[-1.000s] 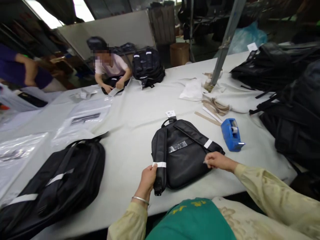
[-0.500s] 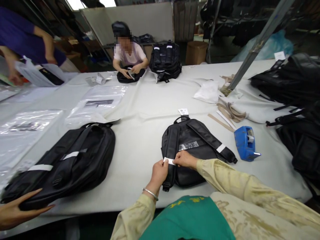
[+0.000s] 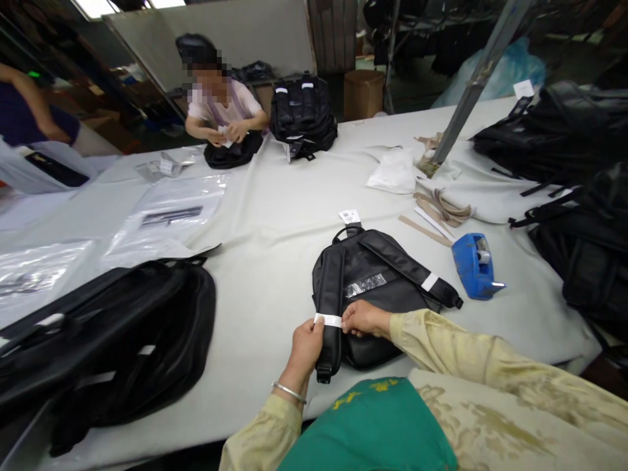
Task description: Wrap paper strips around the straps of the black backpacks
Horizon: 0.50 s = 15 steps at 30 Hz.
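Note:
A black backpack (image 3: 383, 262) lies strap side up on the table in front of me. Around its left shoulder strap (image 3: 330, 281) runs a white paper band (image 3: 328, 320). The fingers of my left hand (image 3: 307, 345) are closed at the band's left end, by the strap's edge. At the band's right end, my right hand (image 3: 364, 318) pinches it, resting over the backpack's back panel. The right strap carries a similar white band (image 3: 430, 282). A clear tape strip (image 3: 366, 286) crosses the back panel, and a white tag (image 3: 349, 216) sits by the top handle.
A blue tape dispenser (image 3: 473, 267) stands right of the backpack, near tan strips (image 3: 449, 208). Black bags (image 3: 147, 333) lie at left, more (image 3: 579, 137) at right. Across the white table (image 3: 275, 216), a co-worker (image 3: 223, 111) handles a bag. A metal post (image 3: 483, 78) rises at right.
My view has shifted slightly. Both my hands stay on the band, which now lies flatter across the strap. At left, the black bags have shifted and a co-worker's hand has left view.

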Motion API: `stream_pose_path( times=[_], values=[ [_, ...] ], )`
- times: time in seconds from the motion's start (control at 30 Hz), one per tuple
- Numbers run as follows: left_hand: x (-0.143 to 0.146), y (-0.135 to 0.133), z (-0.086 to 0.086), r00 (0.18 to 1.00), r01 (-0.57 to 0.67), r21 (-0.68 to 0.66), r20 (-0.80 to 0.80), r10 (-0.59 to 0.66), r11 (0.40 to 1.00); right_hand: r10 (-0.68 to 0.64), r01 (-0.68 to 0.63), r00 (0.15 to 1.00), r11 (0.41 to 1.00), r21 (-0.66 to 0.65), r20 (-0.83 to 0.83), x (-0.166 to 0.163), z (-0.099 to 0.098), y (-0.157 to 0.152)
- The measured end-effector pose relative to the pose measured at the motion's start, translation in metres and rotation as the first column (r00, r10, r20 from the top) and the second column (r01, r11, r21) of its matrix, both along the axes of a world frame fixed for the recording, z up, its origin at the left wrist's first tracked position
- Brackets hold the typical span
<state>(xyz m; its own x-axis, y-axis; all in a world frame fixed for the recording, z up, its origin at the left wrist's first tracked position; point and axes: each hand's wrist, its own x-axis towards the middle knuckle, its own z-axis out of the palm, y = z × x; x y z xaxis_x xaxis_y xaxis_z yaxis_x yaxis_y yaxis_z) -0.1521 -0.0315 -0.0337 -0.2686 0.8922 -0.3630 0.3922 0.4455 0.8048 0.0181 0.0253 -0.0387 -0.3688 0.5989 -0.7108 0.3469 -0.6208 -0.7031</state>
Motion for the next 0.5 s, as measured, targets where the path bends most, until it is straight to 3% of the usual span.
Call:
stream_pose_path(
  times=[0.1, 0.27, 0.5],
  values=[
    [-0.003, 0.002, -0.002, 0.972, -0.076, -0.093, 0.216, 0.094, 0.993, -0.074, 0.07, 0.995, 0.996, -0.06, -0.066, 0.003, -0.001, -0.001],
    [-0.007, 0.006, -0.001, 0.82, -0.144, -0.268, 0.507, 0.266, 0.953, -0.147, 0.124, 0.956, 0.987, -0.106, -0.255, 0.003, -0.008, -0.002],
    [-0.002, 0.011, 0.002, 0.741, -0.191, -0.381, 0.549, 0.387, 0.905, -0.117, 0.204, 0.907, 0.962, 0.179, -0.405, 0.0, -0.025, -0.009]
  ],
)
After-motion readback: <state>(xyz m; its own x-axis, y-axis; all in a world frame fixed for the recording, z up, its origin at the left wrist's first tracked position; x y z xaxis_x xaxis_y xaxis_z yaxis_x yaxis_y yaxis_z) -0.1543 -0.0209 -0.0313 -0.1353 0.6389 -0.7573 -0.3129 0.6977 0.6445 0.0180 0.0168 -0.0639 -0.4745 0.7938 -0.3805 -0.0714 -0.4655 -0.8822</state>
